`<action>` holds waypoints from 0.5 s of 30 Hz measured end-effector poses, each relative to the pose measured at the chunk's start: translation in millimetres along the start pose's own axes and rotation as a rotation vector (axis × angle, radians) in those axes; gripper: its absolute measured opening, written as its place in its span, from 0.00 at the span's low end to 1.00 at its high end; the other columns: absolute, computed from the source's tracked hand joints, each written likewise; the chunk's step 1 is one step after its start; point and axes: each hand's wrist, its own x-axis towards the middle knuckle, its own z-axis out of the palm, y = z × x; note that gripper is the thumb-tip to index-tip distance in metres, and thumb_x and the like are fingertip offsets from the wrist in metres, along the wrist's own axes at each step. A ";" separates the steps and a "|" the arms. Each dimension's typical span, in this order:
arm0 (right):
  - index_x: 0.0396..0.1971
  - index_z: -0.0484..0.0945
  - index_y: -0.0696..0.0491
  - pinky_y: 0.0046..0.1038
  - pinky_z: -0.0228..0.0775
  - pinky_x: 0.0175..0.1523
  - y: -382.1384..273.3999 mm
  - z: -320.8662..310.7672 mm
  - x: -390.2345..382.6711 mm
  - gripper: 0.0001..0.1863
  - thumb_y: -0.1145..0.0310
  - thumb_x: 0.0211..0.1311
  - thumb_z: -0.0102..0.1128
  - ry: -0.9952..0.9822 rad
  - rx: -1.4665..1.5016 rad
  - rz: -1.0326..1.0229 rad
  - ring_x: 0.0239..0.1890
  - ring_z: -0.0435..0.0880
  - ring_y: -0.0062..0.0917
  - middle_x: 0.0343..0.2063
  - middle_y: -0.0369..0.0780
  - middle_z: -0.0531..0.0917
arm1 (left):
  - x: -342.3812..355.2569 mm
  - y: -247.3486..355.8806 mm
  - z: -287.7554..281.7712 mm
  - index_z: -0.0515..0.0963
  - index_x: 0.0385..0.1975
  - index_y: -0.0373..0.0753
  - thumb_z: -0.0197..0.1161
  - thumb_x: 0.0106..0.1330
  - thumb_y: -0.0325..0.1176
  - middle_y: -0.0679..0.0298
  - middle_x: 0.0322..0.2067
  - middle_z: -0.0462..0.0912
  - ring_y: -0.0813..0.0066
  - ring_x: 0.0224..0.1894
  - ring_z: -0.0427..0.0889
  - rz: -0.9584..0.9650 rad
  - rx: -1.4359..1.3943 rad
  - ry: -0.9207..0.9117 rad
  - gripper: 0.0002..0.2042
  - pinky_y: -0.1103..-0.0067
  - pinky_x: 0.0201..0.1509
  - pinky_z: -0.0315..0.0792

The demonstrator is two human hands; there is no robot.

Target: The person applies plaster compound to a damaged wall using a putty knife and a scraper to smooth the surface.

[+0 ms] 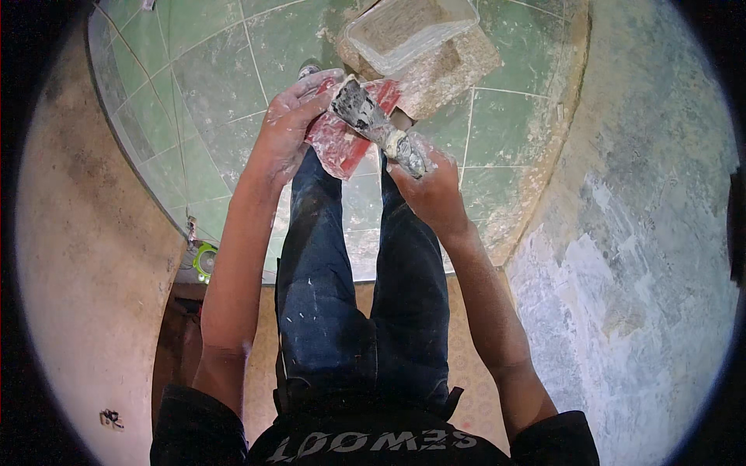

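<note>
My right hand (430, 182) is closed round the handle of a putty knife (359, 107), whose dark blade is crusted with pale paste and points up and to the left. My left hand (286, 128) grips a flat red plastic piece (342, 149), smeared white; I cannot tell its exact kind. The blade lies across the red piece, close to my left fingertips. White powder or paste coats both hands.
A clear plastic container (373, 64) rests on a dusty, pale board (470, 70) ahead. Green floor tiles (217, 85) carry white splashes. On the right a grey wall (622, 264) has white patches; a bare wall (85, 217) stands left. A green round object (204, 262) sits low at left.
</note>
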 end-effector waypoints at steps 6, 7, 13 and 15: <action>0.41 0.78 0.63 0.39 0.74 0.46 16.1 -8.8 -16.7 0.20 0.66 0.52 0.67 0.040 -0.055 0.049 0.42 0.82 0.47 0.38 0.53 0.82 | -6.8 10.9 -10.4 0.68 0.58 0.28 0.60 0.66 0.29 0.54 0.48 0.79 0.73 0.46 0.81 -0.026 0.006 0.070 0.22 0.80 0.51 0.76; 0.41 0.78 0.63 0.40 0.74 0.46 15.7 -9.6 -17.0 0.19 0.66 0.52 0.67 0.039 -0.086 0.066 0.42 0.82 0.48 0.38 0.53 0.82 | -7.0 11.0 -11.8 0.68 0.58 0.28 0.60 0.66 0.29 0.54 0.48 0.79 0.73 0.46 0.81 -0.025 0.007 0.071 0.22 0.80 0.51 0.76; 0.37 0.80 0.60 0.29 0.72 0.30 -9.9 -25.0 -12.4 0.13 0.65 0.61 0.63 -0.070 0.352 0.213 0.25 0.83 0.29 0.25 0.43 0.83 | -8.9 7.1 -11.7 0.68 0.58 0.28 0.60 0.66 0.29 0.55 0.48 0.79 0.72 0.46 0.82 0.017 0.020 0.087 0.22 0.80 0.51 0.76; 0.36 0.80 0.60 0.25 0.70 0.28 -20.6 -32.3 -8.5 0.13 0.63 0.62 0.62 -0.160 0.492 0.311 0.24 0.81 0.22 0.23 0.39 0.81 | -9.4 4.2 -8.8 0.68 0.57 0.28 0.60 0.66 0.29 0.55 0.47 0.79 0.72 0.46 0.82 0.017 0.024 0.101 0.21 0.80 0.51 0.76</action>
